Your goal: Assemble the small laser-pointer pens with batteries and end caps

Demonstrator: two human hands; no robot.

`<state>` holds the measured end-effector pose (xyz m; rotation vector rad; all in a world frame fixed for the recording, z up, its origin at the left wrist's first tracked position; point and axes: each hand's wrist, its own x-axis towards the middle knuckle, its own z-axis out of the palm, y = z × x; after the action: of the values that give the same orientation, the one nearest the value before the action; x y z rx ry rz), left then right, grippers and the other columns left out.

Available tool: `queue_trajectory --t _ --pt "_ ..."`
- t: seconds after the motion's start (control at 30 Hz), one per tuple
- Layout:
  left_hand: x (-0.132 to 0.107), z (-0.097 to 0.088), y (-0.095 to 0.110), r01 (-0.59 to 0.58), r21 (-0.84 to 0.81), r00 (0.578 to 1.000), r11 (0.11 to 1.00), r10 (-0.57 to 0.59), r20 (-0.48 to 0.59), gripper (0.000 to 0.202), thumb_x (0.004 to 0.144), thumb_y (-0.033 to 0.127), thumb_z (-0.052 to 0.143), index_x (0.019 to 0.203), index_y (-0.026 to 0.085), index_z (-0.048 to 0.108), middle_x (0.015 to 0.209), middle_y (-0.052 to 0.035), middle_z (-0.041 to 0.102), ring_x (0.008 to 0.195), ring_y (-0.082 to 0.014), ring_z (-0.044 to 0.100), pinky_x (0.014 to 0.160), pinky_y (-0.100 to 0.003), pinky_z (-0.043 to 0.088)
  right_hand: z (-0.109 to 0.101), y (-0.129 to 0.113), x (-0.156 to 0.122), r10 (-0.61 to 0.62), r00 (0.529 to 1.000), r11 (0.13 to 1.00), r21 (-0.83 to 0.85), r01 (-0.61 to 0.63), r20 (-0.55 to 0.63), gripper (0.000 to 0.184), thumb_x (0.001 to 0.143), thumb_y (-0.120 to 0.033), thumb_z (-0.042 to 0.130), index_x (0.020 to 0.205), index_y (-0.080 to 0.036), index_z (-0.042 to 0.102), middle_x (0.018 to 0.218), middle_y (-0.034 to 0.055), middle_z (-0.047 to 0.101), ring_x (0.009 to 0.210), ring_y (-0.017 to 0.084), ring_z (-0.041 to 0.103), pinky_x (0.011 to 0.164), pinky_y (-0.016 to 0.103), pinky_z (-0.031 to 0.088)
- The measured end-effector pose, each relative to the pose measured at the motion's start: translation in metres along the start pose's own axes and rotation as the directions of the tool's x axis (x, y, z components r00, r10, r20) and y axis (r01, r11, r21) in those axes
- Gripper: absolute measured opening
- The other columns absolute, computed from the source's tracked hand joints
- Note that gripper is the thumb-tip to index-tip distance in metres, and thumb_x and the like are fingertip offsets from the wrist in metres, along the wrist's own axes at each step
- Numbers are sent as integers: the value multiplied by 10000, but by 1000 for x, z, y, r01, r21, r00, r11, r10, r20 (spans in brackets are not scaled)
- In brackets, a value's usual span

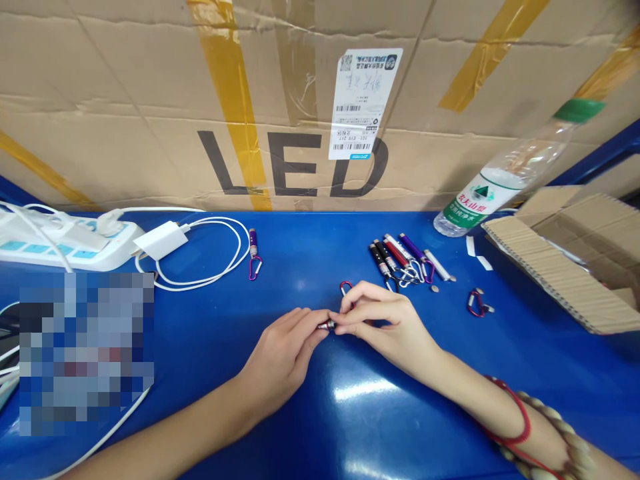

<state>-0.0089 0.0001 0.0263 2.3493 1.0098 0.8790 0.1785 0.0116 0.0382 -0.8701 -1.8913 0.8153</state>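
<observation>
My left hand (pixel 287 350) and my right hand (pixel 383 323) meet at the middle of the blue table (pixel 310 400). Both pinch a small keychain flashlight (pixel 327 325); its silver end shows between my fingertips. A red carabiner clip (pixel 345 288) sticks up behind my right fingers. A cluster of several more keychain flashlights (pixel 403 259) lies just beyond my right hand. One purple flashlight with a clip (pixel 254 252) lies alone further left. A loose red carabiner (pixel 477 303) rests to the right.
A big cardboard box marked LED (pixel 300 100) walls off the back. A white power strip (pixel 65 243) with charger (pixel 161 240) and cables sits left. A plastic water bottle (pixel 505 180) leans at right beside an open corrugated box (pixel 575 267). A blurred patch covers the left.
</observation>
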Motion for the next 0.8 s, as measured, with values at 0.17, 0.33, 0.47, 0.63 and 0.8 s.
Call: queue_trajectory --t 0.17,0.33,0.47,0.63,0.8 --pt "0 0 1 10 -20 1000 1000 -10 15 238 926 146 312 980 168 543 743 -35 616 662 -154 579 669 -272 488 -2 5 -6 -49 997 999 -19 50 62 137 835 -221 602 830 -241 737 845 23 607 604 90 564 545 248 486" --pt "1 -1 3 -20 -28 999 999 21 28 221 921 127 313 896 163 531 705 -33 591 638 -149 557 643 -258 477 -8 7 -7 -82 979 995 -40 91 185 194 863 -155 559 949 -241 711 923 29 615 616 77 584 538 230 479" --pt "0 -1 3 -21 -42 998 999 23 51 232 924 135 307 909 168 536 710 -33 587 654 -150 559 651 -259 474 -11 6 -6 -119 977 986 -92 137 177 156 856 -170 573 875 -221 719 889 23 637 565 67 574 505 223 453" --pt "-1 -1 4 38 -97 995 995 -29 94 209 912 130 325 907 185 527 755 -27 614 672 -148 576 654 -245 471 -11 7 -5 -134 974 978 -132 159 181 156 855 -191 579 797 -215 722 851 16 651 541 58 567 484 213 417" --pt "-2 -1 5 45 -113 991 993 -30 127 198 911 124 322 876 183 508 762 -22 620 654 -142 576 638 -238 468 -11 9 -6 -145 971 970 -167 177 191 148 853 -192 582 806 -225 719 857 13 662 556 67 564 487 209 415"
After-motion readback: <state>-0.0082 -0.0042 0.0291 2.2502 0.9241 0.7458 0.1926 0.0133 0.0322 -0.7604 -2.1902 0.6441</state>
